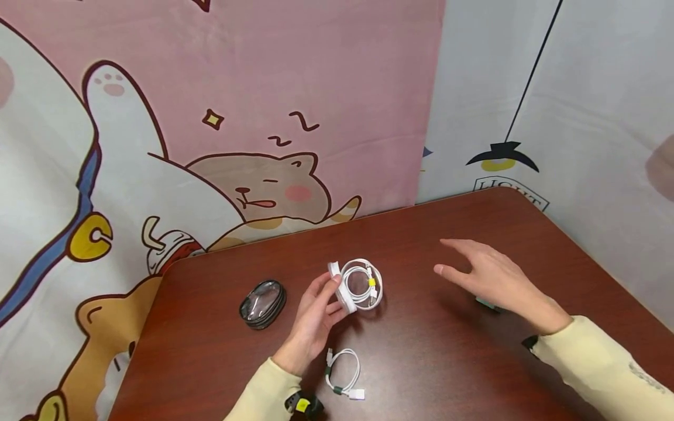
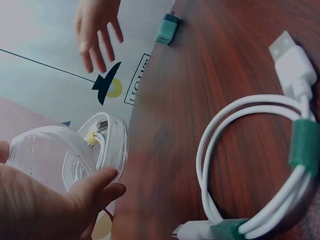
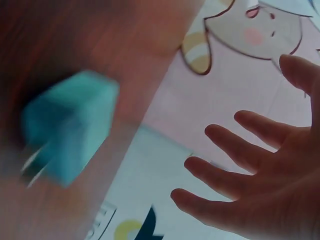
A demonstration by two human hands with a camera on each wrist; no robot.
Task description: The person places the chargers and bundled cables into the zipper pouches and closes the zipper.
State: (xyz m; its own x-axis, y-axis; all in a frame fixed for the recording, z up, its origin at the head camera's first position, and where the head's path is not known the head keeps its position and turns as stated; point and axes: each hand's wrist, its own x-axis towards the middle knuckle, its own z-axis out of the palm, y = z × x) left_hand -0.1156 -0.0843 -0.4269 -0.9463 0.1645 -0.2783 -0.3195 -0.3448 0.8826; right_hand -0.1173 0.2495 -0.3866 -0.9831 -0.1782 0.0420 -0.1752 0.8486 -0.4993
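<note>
Left hand (image 1: 312, 318) pinching opened round clear-plastic case (image 1: 346, 297), white coiled cable (image 1: 370, 273) within; right hand (image 1: 495, 276) spread; likely access step, next wanting steadiness.

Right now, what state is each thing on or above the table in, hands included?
White-rimmed case: open
Cable inside it: coiled and tied
Loose white cable: coiled and tied
Black case: looks shut
Green plug: unplugged, prongs bare
Left hand: gripping the white-rimmed case
Right hand: raised, holding nothing
</note>
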